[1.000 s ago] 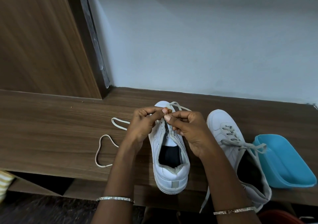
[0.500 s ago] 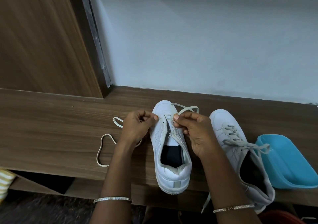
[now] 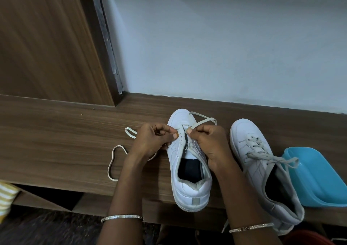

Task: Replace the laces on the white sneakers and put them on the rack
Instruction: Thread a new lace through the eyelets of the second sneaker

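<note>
At the far left edge, low in the frame, a bit of striped cloth (image 3: 7, 197) shows under the wooden ledge (image 3: 56, 141). On the ledge left of centre, the slack of a pale lace (image 3: 112, 156) lies in loose bends and runs in behind the left hand (image 3: 152, 143). That hand's fingers are curled, and thumb and forefinger pinch the lace right at the left row of eyelets.

In the lower centre stands the sneaker being laced (image 3: 189, 192), toe pointing away and heel at the ledge's front edge. Only the eyelets nearest the toe seem threaded; the rest look bare and the tongue is loose. The right hand (image 3: 208, 147), touching the shoe's right side, has the other end of the lace nipped between thumb and fingertips, with a loop trailing over the toe.

Just beside it to the right, the second sneaker (image 3: 244, 137) is laced all the way up and loosely tied — whether with a new lace I cannot tell. A blue tub (image 3: 323, 179) sits at the right edge.

So roughly half remains: most of this shoe's lacing, its knot, then racking both.
</note>
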{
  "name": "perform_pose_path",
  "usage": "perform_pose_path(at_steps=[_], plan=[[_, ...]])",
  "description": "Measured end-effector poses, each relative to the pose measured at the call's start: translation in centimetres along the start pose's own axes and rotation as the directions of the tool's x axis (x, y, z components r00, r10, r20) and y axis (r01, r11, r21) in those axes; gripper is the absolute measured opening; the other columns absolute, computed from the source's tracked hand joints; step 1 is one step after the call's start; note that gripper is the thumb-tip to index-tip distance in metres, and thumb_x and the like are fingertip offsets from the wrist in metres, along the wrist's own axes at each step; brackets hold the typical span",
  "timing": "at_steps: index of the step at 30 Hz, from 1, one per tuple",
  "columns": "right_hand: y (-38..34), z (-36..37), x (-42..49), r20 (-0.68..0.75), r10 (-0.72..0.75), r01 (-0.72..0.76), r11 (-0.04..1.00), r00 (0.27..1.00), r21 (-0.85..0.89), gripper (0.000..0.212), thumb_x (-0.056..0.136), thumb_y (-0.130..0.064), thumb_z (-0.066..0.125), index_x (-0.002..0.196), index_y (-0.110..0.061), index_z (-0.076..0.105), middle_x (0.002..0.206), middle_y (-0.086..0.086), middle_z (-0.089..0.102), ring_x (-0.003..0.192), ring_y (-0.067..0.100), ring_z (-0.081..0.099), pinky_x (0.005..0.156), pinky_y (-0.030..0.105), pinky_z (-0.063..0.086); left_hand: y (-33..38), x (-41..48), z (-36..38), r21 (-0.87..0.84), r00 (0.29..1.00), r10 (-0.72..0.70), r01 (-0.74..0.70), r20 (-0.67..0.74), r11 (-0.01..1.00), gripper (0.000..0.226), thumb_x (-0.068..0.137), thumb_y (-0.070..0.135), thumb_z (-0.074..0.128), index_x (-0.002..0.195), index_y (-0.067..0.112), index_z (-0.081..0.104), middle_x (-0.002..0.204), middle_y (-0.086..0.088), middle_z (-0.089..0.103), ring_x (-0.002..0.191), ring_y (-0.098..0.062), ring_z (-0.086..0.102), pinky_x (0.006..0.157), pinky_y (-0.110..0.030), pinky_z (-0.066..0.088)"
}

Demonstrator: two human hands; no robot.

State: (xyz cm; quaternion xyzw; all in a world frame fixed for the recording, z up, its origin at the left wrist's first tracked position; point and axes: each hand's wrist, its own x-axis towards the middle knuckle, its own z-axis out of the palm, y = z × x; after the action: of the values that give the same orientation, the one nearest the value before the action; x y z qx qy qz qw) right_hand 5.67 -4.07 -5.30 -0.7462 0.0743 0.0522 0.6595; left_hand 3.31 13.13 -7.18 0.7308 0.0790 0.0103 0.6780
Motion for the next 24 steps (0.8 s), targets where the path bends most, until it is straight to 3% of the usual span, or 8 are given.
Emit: perform_pose_path(at_steps=[5, 11, 15, 17, 20, 24], plan=[[0.1, 0.5, 0.0, -0.001, 0.027, -0.027, 0.999, 1.000, -0.021, 0.010, 0.085, -0.007, 0.077, 0.077, -0.001, 0.077, 0.082, 0.020, 0.075, 0.074, 0.024, 0.069, 0.082, 0.048, 0.060, 0.2, -0.1, 0.2, 0.011, 1.000, -0.003, 0.003, -0.020, 1.000, 0.009, 0.079, 0.004, 0.082, 0.087, 0.005, 0.077, 0.067, -0.008, 0.067, 0.060, -0.014, 0.058, 0.053, -0.024, 0.050], [0.5, 1.6, 0.2, -0.044, 0.076, -0.074, 0.996, 0.996, 0.049, 0.020, 0.085, -0.008, 0.077, 0.081, 0.010, 0.069, 0.094, 0.033, 0.069, 0.070, 0.024, 0.060, 0.070, 0.038, 0.056, 0.2, -0.2, -0.1, -0.002, 1.000, -0.002, 0.002, -0.018, 1.000, 0.007, 0.081, 0.005, 0.080, 0.087, 0.008, 0.078, 0.067, -0.006, 0.069, 0.060, -0.012, 0.060, 0.058, -0.024, 0.053], [0.5, 2.2, 0.2, -0.063, 0.053, -0.051, 0.998, 0.997, 0.031, 0.011, 0.081, -0.014, 0.080, 0.072, -0.009, 0.076, 0.078, 0.016, 0.075, 0.075, 0.026, 0.071, 0.080, 0.051, 0.062, 0.7, -0.5, -0.3, -0.035, 0.999, -0.034, 0.034, -0.008, 0.999, 0.017, 0.078, 0.023, 0.081, 0.088, 0.009, 0.080, 0.077, -0.016, 0.072, 0.067, -0.016, 0.064, 0.069, -0.031, 0.058], [0.4, 2.3, 0.1, -0.068, 0.042, -0.041, 0.999, 0.997, 0.025, 0.009, 0.079, -0.015, 0.082, 0.072, -0.014, 0.077, 0.072, 0.006, 0.075, 0.074, 0.025, 0.073, 0.081, 0.047, 0.062, 1.1, -0.8, -0.4, -0.039, 0.999, -0.042, 0.042, 0.024, 0.998, 0.030, 0.070, 0.030, 0.082, 0.089, 0.008, 0.080, 0.080, -0.017, 0.073, 0.069, -0.017, 0.064, 0.073, -0.033, 0.057], [0.0, 1.9, 0.0, -0.064, 0.056, -0.053, 0.998, 0.996, 0.042, 0.011, 0.079, -0.011, 0.083, 0.070, -0.012, 0.076, 0.065, 0.004, 0.071, 0.058, 0.013, 0.063, 0.067, 0.035, 0.058, 1.5, -1.1, -0.4, -0.038, 0.998, -0.047, 0.049, 0.051, 0.998, 0.038, 0.064, 0.032, 0.084, 0.090, 0.006, 0.080, 0.089, -0.022, 0.075, 0.075, -0.018, 0.064, 0.078, -0.034, 0.057], [-0.8, 1.6, -0.4, -0.056, 0.083, -0.076, 0.991, 0.995, 0.109, 0.008, 0.080, -0.003, 0.081, 0.076, -0.001, 0.074, 0.069, 0.014, 0.072, 0.046, 0.011, 0.058, 0.055, 0.026, 0.049, 1.3, -1.0, -0.8, -0.016, 0.997, -0.047, 0.048, 0.061, 0.999, 0.034, 0.066, 0.030, 0.085, 0.093, 0.009, 0.081, 0.091, -0.021, 0.075, 0.081, -0.022, 0.067, 0.086, -0.041, 0.058]])
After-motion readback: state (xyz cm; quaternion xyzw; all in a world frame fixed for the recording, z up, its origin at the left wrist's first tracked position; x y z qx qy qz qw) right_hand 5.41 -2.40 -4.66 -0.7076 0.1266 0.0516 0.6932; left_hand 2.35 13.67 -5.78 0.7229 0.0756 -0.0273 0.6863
